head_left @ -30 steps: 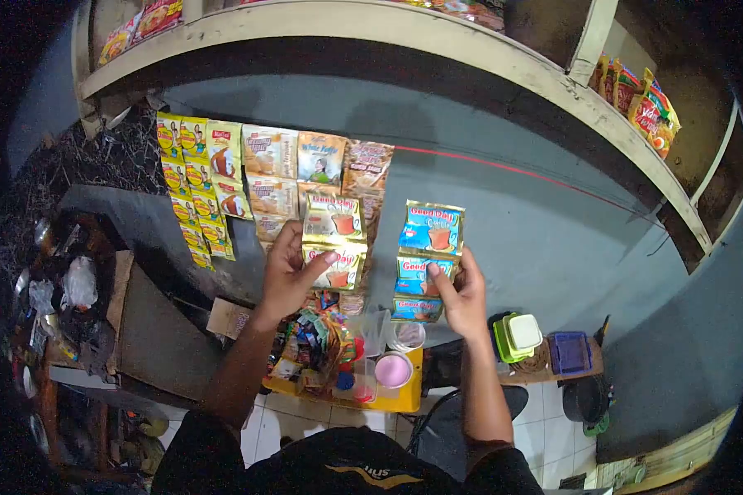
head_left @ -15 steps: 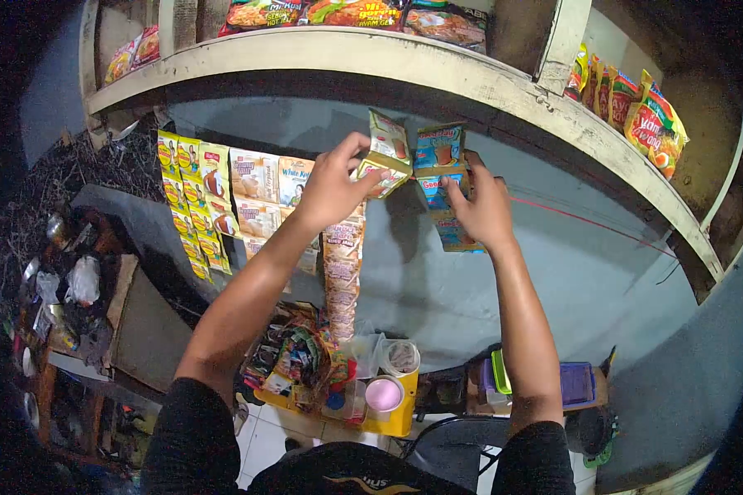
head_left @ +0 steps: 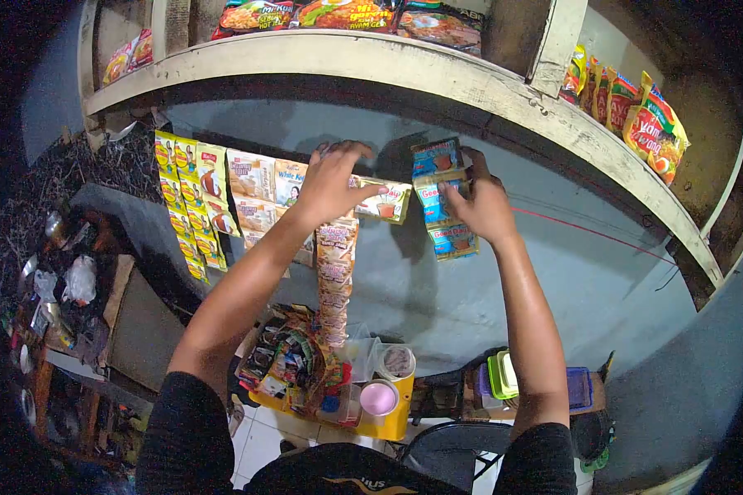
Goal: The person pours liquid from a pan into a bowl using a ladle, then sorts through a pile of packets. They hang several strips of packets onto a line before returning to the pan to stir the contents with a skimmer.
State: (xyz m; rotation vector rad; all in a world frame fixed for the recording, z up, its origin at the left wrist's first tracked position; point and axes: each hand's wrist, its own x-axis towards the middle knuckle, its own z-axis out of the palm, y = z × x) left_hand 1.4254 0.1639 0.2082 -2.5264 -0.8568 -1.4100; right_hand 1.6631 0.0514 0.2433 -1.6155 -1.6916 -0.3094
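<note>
My right hand (head_left: 485, 205) grips a strip of blue Good Day drink sachets (head_left: 434, 193), thumb across the front and fingers at its right edge. The strip hangs in front of the grey wall. To its left, my left hand (head_left: 332, 188) has its thumb and fingers spread apart. That thumb lies over a pale green-edged sachet (head_left: 395, 206), which faces me and is partly covered by the hand. Just below my left hand hangs a long strip of brown-and-white sachets (head_left: 335, 276). White coffee sachets (head_left: 290, 183) hang behind the left wrist.
Overhead runs a cream wooden shelf edge (head_left: 371, 51) with instant noodle packs (head_left: 347, 15). Yellow sachet strips (head_left: 187, 191) hang at left. A red string (head_left: 586, 231) stretches along the wall at right. Below are a yellow table (head_left: 396, 422), a pink-topped tub (head_left: 379, 399) and a black chair (head_left: 454, 445).
The folded green-edged sachets in my left hand have dropped flat, and its fingers have spread and moved slightly left. The blue strip in my right hand has shifted slightly down and straightened.
</note>
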